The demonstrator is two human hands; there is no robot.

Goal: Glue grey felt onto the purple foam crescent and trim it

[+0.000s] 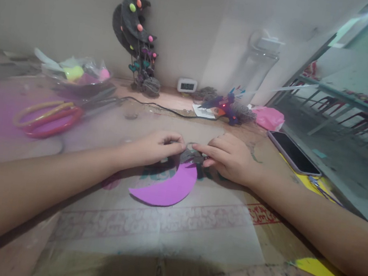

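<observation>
A purple crescent [172, 188], cut from a flat sheet, lies in front of me with its lower point to the left. Dark grey yarn [189, 155] covers its upper end. My left hand [160, 148] is closed, thumb and forefinger pinched at the left side of that wrapped end. From the other side my right hand [229, 157] has its forefinger stretched over the yarn and its thumb beneath, closed at the same end. The fingers partly hide the wrapped tip.
Red-and-yellow-handled scissors [49, 118] lie at left, before a bag of bright pieces [73, 73]. A yarn-covered crescent [131, 22] with pompoms hangs behind. A glue gun [223, 107] with a lit red light, clock [187, 85], clear bottle [259, 71] and phone [293, 152] stand or lie around.
</observation>
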